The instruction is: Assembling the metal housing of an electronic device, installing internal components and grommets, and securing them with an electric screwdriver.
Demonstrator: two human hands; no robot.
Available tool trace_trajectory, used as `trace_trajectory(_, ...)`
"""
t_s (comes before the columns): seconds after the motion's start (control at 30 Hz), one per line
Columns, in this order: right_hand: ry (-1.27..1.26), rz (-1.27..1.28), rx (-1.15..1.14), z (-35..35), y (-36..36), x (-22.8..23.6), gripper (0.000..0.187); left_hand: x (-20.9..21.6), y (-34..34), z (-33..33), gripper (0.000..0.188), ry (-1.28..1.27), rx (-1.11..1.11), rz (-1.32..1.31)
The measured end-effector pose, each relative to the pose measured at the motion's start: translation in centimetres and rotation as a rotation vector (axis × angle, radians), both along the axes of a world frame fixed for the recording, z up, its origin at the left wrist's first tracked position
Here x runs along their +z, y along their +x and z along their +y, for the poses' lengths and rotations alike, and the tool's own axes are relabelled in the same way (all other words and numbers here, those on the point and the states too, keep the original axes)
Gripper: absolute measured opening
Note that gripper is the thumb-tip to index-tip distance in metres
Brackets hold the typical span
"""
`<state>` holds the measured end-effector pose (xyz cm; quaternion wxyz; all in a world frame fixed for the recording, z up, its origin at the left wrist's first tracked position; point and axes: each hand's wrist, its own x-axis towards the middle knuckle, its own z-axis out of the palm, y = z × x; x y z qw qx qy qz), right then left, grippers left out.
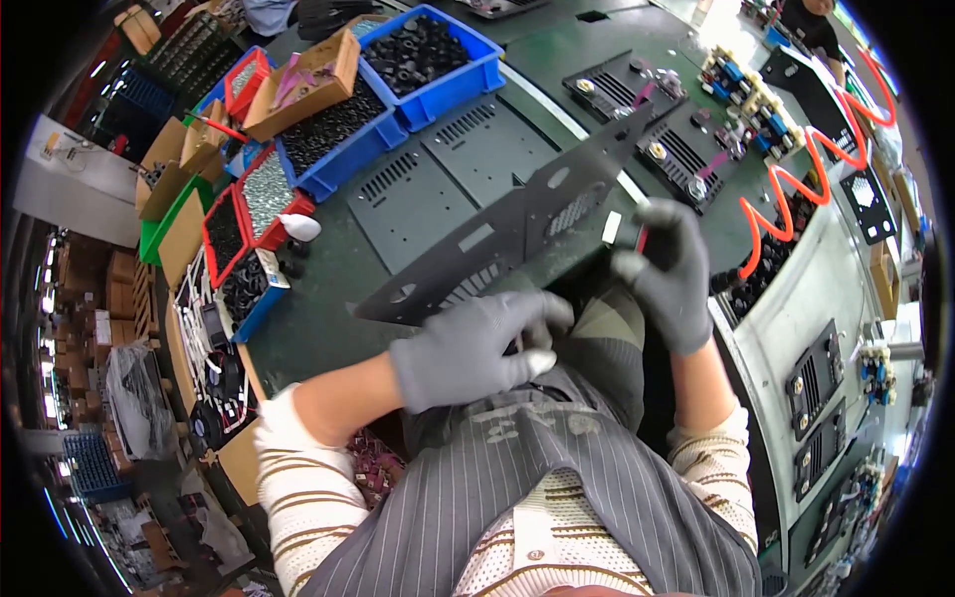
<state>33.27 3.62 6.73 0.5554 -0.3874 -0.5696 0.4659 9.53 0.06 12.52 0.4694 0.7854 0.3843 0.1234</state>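
A black sheet-metal panel [517, 227] with slots and cut-outs stands tilted on the table in front of me, reaching from lower left to upper right. My left hand [477, 348], in a grey glove, is close to the panel's lower edge. Its fingers are curled toward the thumb, and whatever lies between them is hidden. At the panel's right end, my right hand [671, 279], also gloved, is bent round a small dark piece with a bit of red showing. A small white patch [612, 228] appears beside its fingertips. Two flat dark vented panels [438, 169] lie behind the tilted one.
Blue bins [453, 85] of black parts stand at the back left, beside a cardboard tray [303, 85] and red bins [267, 194] of small hardware. Panels with fitted parts [686, 149] lie back right. An orange coiled hose [791, 189] hangs at right.
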Motion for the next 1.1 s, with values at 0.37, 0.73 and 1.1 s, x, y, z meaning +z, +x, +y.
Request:
trace_trajectory(0.37, 0.808, -1.128, -0.291, 6.8, 1.1, 6.1, 0.031, 9.2, 3.5, 11.8, 0.035, 0.828, -0.007, 0.609)
trace_trajectory(0.73, 0.818, -1.260, -0.235, 9.5, 2.3, 8.9, 0.052, 6.3, 7.6, 12.6, 0.043, 0.932, 0.029, 0.838)
trace_trajectory(1.1, 1.142, -1.258, 0.022, 11.0, 3.3, 12.1, 0.022, 6.5, 8.0, 12.7, 0.040, 0.952, 0.050, 0.776)
